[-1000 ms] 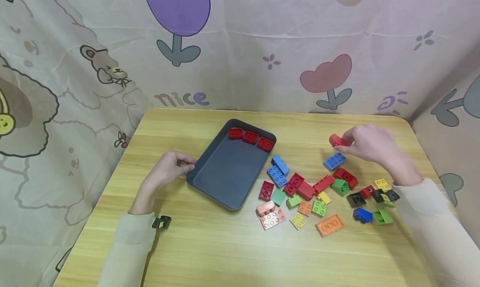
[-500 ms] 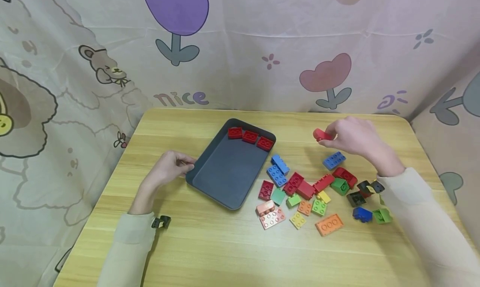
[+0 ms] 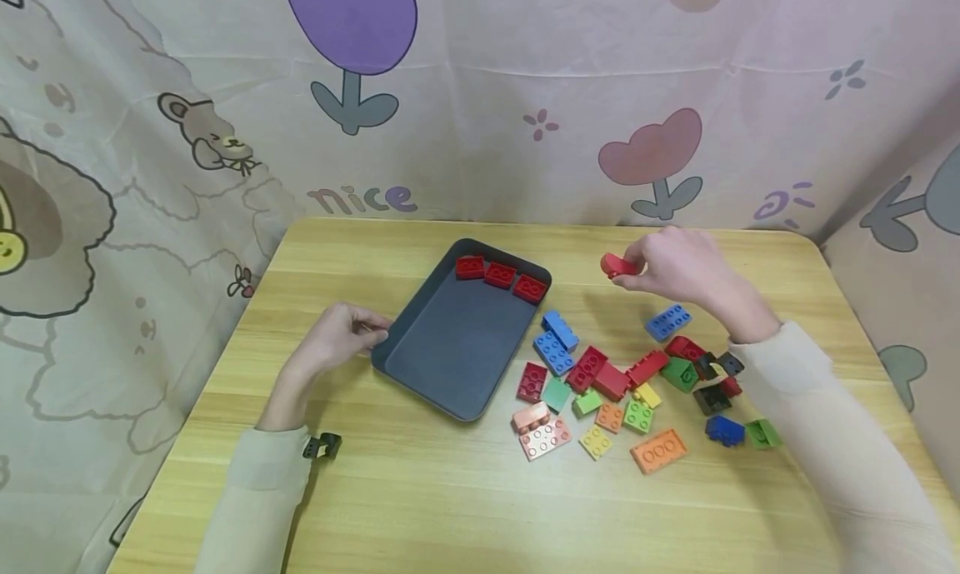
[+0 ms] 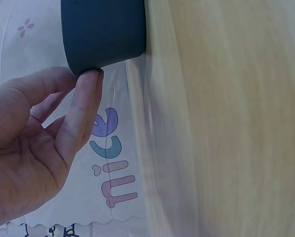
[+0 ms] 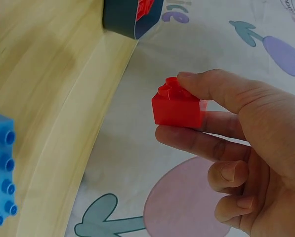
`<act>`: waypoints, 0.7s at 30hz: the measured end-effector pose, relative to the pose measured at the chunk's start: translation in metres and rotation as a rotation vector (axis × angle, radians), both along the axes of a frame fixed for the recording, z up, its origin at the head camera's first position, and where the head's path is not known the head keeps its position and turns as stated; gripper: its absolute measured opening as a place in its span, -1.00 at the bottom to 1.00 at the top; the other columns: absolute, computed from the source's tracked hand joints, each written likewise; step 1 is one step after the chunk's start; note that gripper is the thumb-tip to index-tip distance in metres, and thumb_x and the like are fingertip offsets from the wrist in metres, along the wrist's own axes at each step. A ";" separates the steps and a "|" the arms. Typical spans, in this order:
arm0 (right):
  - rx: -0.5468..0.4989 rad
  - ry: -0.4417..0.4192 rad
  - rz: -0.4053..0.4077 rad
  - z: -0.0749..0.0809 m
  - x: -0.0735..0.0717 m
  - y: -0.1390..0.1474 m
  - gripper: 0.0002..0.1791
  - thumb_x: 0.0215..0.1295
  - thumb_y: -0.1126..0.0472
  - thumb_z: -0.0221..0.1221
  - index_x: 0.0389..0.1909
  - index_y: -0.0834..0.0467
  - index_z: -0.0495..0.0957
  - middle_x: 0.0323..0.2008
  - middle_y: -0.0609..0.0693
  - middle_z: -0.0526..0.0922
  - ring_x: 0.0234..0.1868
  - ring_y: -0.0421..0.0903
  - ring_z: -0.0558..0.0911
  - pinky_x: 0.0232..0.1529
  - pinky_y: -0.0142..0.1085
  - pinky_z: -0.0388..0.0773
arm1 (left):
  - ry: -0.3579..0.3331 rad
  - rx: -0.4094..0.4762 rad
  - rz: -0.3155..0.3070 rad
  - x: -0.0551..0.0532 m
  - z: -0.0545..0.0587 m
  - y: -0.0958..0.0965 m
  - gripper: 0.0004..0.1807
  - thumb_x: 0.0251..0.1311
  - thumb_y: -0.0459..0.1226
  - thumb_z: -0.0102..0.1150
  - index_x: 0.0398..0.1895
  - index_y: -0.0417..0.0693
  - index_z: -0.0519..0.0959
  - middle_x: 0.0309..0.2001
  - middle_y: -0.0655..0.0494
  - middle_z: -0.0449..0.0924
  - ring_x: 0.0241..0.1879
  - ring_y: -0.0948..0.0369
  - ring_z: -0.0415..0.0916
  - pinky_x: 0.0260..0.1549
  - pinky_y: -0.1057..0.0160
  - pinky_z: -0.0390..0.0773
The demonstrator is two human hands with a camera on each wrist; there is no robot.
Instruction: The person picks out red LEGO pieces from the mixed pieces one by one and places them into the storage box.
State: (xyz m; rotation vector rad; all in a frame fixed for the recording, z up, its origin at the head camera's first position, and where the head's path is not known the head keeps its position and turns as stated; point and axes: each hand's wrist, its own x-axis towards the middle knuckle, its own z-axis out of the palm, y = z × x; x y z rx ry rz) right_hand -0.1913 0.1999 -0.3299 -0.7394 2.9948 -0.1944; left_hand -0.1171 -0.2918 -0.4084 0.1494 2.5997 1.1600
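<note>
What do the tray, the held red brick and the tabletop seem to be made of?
Red brick: most likely hard plastic, fairly glossy, judging by its crisp edges and molded studs.
Tray: smooth, dark and mostly matte, with rounded corners; plastic or coated metal, I can't tell which.
Tabletop: wood or wood-look laminate, lightly sheened, showing streaky grain and soft reflections.

Table (image 3: 405, 499), pale wood-grain top. Upon it: one dark grey tray (image 3: 450, 349), left of centre; two blue bricks (image 3: 553, 353), just right of tray; one studded blue brick (image 3: 668, 322), farther right; mixed red, green and yellow bricks, clustered between; one large orange brick (image 3: 659, 451), near side.
</note>
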 end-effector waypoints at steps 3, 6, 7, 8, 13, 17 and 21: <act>0.006 0.004 0.004 0.000 -0.002 -0.005 -0.76 0.25 -0.09 0.44 -0.30 0.00 0.82 -0.40 -0.09 0.81 -0.45 -0.07 0.56 -0.59 -0.29 0.37 | 0.002 -0.002 -0.001 0.000 0.000 0.000 -0.74 0.41 -0.44 0.25 0.08 -0.38 0.71 -0.07 -0.29 0.78 -0.28 0.17 0.73 -0.31 0.26 0.83; 0.006 0.004 0.011 0.001 -0.003 -0.010 -0.77 0.24 -0.09 0.45 -0.32 -0.01 0.81 -0.40 -0.10 0.80 -0.43 -0.07 0.56 -0.56 -0.28 0.37 | 0.005 -0.002 -0.004 0.000 -0.001 0.000 -0.74 0.41 -0.44 0.25 0.08 -0.38 0.72 -0.07 -0.29 0.78 -0.29 0.19 0.73 -0.31 0.26 0.83; 0.006 0.005 0.014 0.001 -0.004 -0.012 -0.77 0.24 -0.09 0.46 -0.33 -0.01 0.81 -0.40 -0.10 0.80 -0.43 -0.07 0.56 -0.55 -0.28 0.36 | 0.006 -0.001 -0.005 0.000 -0.001 0.000 -0.75 0.41 -0.44 0.25 0.08 -0.38 0.72 -0.07 -0.29 0.78 -0.29 0.19 0.73 -0.31 0.27 0.83; 0.007 0.005 0.017 0.001 -0.004 -0.014 -0.78 0.24 -0.08 0.46 -0.34 -0.01 0.80 -0.40 -0.10 0.80 -0.43 -0.07 0.56 -0.54 -0.28 0.36 | 0.007 -0.001 -0.005 0.000 -0.001 0.000 -0.75 0.41 -0.44 0.24 0.08 -0.38 0.72 -0.06 -0.29 0.78 -0.29 0.19 0.73 -0.31 0.27 0.82; 0.015 0.018 0.042 0.000 -0.007 -0.024 -0.78 0.25 -0.08 0.46 -0.39 -0.02 0.79 -0.43 -0.10 0.78 -0.41 -0.05 0.54 -0.54 -0.28 0.36 | 0.002 0.005 -0.004 0.000 -0.001 -0.001 -0.74 0.42 -0.45 0.24 0.08 -0.40 0.71 -0.05 -0.31 0.77 -0.28 0.19 0.73 -0.31 0.30 0.82; 0.010 0.038 0.059 -0.001 -0.011 -0.032 -0.78 0.25 -0.08 0.46 -0.39 -0.02 0.79 -0.44 -0.09 0.78 -0.41 -0.04 0.55 -0.56 -0.27 0.34 | -0.006 0.017 0.002 0.000 0.000 -0.001 -0.74 0.41 -0.45 0.24 0.09 -0.41 0.70 -0.04 -0.33 0.77 -0.28 0.18 0.74 -0.31 0.29 0.83; 0.006 0.038 0.073 0.000 -0.014 -0.039 -0.78 0.25 -0.08 0.46 -0.40 -0.03 0.79 -0.45 -0.10 0.79 -0.44 -0.05 0.56 -0.58 -0.27 0.31 | -0.010 0.021 0.003 0.000 0.001 0.000 -0.73 0.41 -0.45 0.24 0.09 -0.41 0.70 -0.05 -0.33 0.77 -0.27 0.17 0.74 -0.31 0.29 0.82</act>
